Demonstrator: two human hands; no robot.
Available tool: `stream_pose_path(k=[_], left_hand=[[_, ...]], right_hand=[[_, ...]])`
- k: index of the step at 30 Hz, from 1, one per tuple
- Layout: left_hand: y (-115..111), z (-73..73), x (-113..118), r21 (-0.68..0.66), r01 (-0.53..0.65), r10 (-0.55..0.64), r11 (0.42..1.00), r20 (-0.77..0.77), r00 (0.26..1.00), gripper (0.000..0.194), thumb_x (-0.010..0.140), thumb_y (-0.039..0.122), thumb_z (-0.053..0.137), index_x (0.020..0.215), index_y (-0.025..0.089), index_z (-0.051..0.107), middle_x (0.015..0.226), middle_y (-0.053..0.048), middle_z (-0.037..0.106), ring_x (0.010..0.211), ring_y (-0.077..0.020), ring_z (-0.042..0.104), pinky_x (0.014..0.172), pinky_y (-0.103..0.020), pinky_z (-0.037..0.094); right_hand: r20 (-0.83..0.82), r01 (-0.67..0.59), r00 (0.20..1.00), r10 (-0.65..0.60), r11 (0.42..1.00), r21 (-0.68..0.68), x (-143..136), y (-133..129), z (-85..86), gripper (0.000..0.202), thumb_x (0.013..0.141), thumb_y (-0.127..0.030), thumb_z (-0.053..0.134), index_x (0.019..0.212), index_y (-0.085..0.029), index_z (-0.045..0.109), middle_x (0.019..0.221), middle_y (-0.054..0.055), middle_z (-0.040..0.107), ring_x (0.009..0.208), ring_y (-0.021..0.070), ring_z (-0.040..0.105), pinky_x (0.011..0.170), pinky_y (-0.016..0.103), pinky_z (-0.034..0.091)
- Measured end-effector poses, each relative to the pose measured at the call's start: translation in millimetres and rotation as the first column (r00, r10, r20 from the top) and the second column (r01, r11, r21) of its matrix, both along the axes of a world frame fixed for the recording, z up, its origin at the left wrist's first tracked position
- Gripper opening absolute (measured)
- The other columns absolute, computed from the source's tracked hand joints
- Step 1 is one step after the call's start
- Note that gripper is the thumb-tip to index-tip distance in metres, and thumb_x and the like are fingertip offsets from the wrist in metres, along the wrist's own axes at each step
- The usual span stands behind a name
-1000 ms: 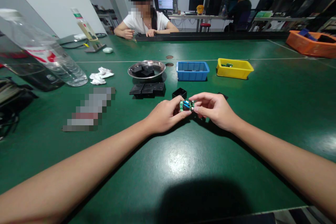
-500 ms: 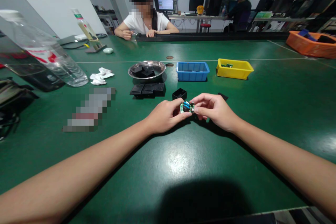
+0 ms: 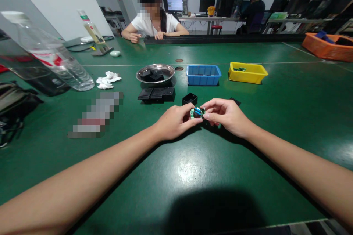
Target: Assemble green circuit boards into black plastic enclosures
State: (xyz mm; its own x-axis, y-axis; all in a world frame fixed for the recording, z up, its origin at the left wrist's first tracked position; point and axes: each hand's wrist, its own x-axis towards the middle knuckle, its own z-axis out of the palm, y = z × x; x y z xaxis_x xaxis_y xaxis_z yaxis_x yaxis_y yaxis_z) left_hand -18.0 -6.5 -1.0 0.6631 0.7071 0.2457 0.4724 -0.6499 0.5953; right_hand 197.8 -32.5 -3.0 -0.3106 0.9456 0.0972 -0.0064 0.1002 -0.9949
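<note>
A small green circuit board with blue parts on it is held between both hands. My left hand pinches its left side between thumb and fingers. At its right side, the thumb and fingertips of my right hand grip the board. Just behind the hands sits an open black box. A flat black piece lies behind my right hand, partly hidden by it. Several black lids are lined up to the left of the box.
Behind stand a steel bowl with black boxes, a blue bin and a yellow bin with circuit boards. Bottles and crumpled tissue are on the left. An orange basket is far right. A person sits opposite.
The whole view has shifted slightly. Both hands keep their hold on the circuit board, which looks slightly turned.
</note>
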Motion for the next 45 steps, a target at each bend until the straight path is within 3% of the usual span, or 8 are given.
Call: stream_pose_path(k=[8, 15, 28, 37, 45], left_hand=[[1.3, -1.2, 0.2, 0.014, -0.002, 0.002, 1.0, 0.005, 1.0, 0.029, 0.094, 0.044, 0.06, 0.082, 0.017, 0.057, 0.064, 0.004, 0.055, 0.056, -0.0107, 0.048, 0.057, -0.023, 0.03], [0.2, -0.8, 0.7, -0.011, -0.012, 0.013, 1.0, 0.032, 0.999, 0.026, 0.093, 0.042, 0.061, 0.088, 0.017, 0.057, 0.065, 0.005, 0.055, 0.055, -0.0099, 0.047, 0.057, -0.022, 0.031], [0.0, -6.4, 0.0, -0.035, 0.017, -0.012, 0.999, 0.135, 0.991, 0.018, 0.093, 0.034, 0.061, 0.099, 0.019, 0.053, 0.07, 0.005, 0.055, 0.059, -0.0103, 0.049, 0.057, -0.021, 0.033], [-2.9, -0.4, -0.2, -0.005, 0.056, -0.055, 0.998, 0.147, 0.988, 0.01, 0.092, 0.023, 0.056, 0.101, 0.018, 0.053, 0.065, 0.007, 0.052, 0.056, -0.0093, 0.049, 0.056, -0.02, 0.035], [-2.9, 0.8, -0.9, -0.034, 0.054, -0.047, 0.998, 0.182, 0.982, 0.02, 0.102, 0.03, 0.044, 0.105, 0.017, 0.059, 0.072, 0.001, 0.068, 0.063, -0.0108, 0.063, 0.063, -0.02, 0.047]], right_hand=[[0.011, 0.003, 1.0, -0.003, 1.0, -0.009, 0.9, 0.3, -1.9, 0.033, 0.072, -0.033, 0.085, 0.095, -0.014, 0.071, 0.069, 0.0, 0.07, 0.052, 0.0096, 0.058, 0.048, 0.022, 0.044], [0.0, 0.011, 1.0, -0.011, 1.0, -0.026, -0.5, 0.3, 0.2, 0.044, 0.072, -0.029, 0.084, 0.11, -0.015, 0.067, 0.07, -0.002, 0.07, 0.053, 0.0101, 0.059, 0.048, 0.022, 0.043], [-0.02, 0.033, 0.999, -0.034, 0.999, -0.008, -3.1, 0.7, 3.5, 0.031, 0.07, -0.022, 0.081, 0.096, -0.014, 0.069, 0.069, -0.001, 0.069, 0.053, 0.0093, 0.057, 0.048, 0.022, 0.043], [0.036, 0.067, 0.997, -0.069, 0.997, 0.048, -3.4, 0.0, 5.4, 0.019, 0.074, -0.028, 0.078, 0.082, -0.015, 0.066, 0.063, -0.002, 0.064, 0.05, 0.0088, 0.055, 0.045, 0.021, 0.042], [0.042, 0.122, 0.991, -0.13, 0.98, 0.159, -3.5, -0.2, 0.2, 0.014, 0.076, -0.025, 0.075, 0.084, -0.015, 0.069, 0.07, 0.0, 0.068, 0.053, 0.0097, 0.059, 0.048, 0.022, 0.046]])
